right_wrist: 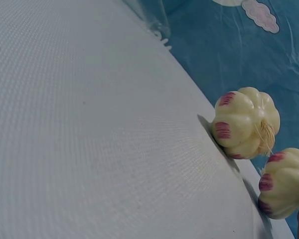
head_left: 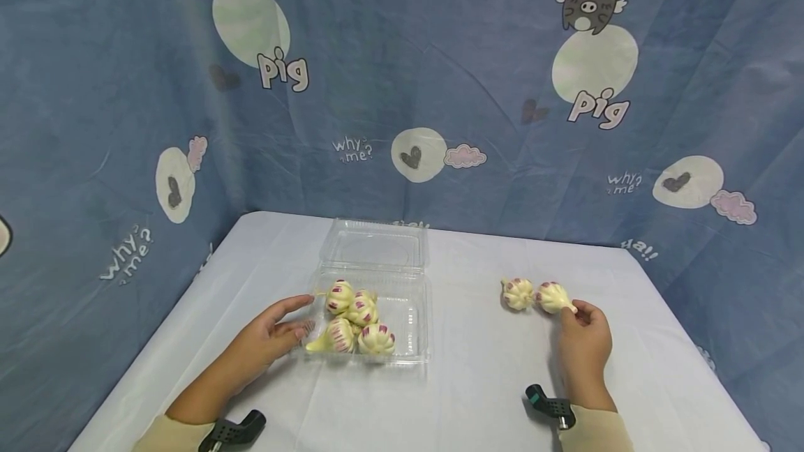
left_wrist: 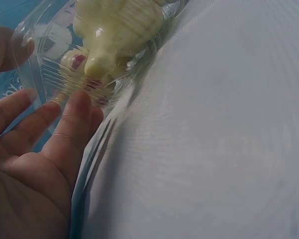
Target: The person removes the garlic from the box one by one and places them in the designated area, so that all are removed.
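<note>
My right hand (head_left: 585,344) pinches the stem of a garlic bulb (head_left: 553,296) at the right of the table. In the right wrist view that bulb (right_wrist: 284,184) shows cream skin with purple streaks; only a fingertip of the hand shows there. Just left of it lies another garlic bulb (head_left: 518,294), root tuft visible in the right wrist view. My left hand (head_left: 270,337) is at the left side of a clear plastic clamshell box (head_left: 411,326), its fingers spread and loosely bent along the wall. Several garlic bulbs (head_left: 377,339) sit in the box, mostly on its left side.
The box's lid (head_left: 375,244) lies folded back towards the rear of the table. A white cloth covers the table (head_left: 477,382). Behind and beside it hangs a blue curtain (head_left: 465,75) with pig prints. Each wrist wears a black camera mount (head_left: 549,407).
</note>
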Demonstrator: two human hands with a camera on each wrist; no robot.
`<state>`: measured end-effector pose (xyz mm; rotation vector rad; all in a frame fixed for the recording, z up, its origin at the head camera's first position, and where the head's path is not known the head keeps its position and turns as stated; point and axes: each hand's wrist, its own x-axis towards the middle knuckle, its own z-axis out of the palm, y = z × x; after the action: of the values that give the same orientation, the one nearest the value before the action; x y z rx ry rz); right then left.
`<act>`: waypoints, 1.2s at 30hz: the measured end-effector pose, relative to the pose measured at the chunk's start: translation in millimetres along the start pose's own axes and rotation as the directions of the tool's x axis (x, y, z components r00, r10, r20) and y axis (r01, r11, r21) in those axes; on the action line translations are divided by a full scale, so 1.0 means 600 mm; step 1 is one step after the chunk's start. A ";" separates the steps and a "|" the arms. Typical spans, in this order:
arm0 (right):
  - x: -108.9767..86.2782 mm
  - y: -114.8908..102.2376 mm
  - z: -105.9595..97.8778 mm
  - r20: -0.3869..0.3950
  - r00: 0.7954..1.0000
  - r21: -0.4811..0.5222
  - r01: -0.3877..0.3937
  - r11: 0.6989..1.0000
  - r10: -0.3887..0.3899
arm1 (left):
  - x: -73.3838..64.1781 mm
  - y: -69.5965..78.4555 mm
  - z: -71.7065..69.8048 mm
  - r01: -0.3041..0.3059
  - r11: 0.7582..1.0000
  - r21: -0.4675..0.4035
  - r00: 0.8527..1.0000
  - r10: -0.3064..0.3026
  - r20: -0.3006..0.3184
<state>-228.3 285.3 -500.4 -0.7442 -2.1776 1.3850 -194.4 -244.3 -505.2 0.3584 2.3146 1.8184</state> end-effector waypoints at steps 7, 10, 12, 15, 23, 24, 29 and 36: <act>0.001 0.000 0.000 0.002 1.000 0.005 -0.025 1.000 0.025 | 0.000 -0.001 0.000 -0.002 1.000 -0.013 1.000 0.003 0.011; 0.001 0.000 0.001 0.002 1.000 0.007 -0.026 1.000 0.026 | 0.001 -0.001 0.000 -0.003 1.000 -0.012 1.000 0.004 0.013; 0.001 -0.001 0.001 0.002 1.000 0.011 -0.020 1.000 0.020 | 0.000 0.001 0.000 -0.003 1.000 -0.013 1.000 0.003 0.011; 0.000 -0.002 0.001 0.000 1.000 0.019 -0.001 1.000 0.001 | -0.001 0.003 0.000 0.004 1.000 -0.017 1.000 -0.004 0.011; -0.002 -0.003 0.003 -0.008 1.000 0.007 0.016 1.000 -0.016 | -0.003 0.006 0.000 -0.005 1.000 -0.024 1.000 0.006 0.019; -0.001 -0.002 0.003 -0.007 1.000 0.005 0.017 1.000 -0.017 | -0.003 0.006 0.000 -0.006 1.000 -0.023 1.000 0.006 0.018; 0.000 0.000 0.005 -0.006 1.000 0.009 0.005 1.000 -0.005 | -0.001 0.003 0.000 0.006 1.000 -0.025 1.000 -0.005 0.008; -0.002 -0.006 0.004 -0.007 1.000 0.022 -0.002 1.000 0.003 | -0.002 0.003 0.000 0.003 1.000 -0.007 1.000 -0.003 0.007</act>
<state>-229.5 281.5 -497.9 -0.7429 -2.1526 1.4034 -193.1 -244.0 -503.4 0.3596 2.3022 1.8203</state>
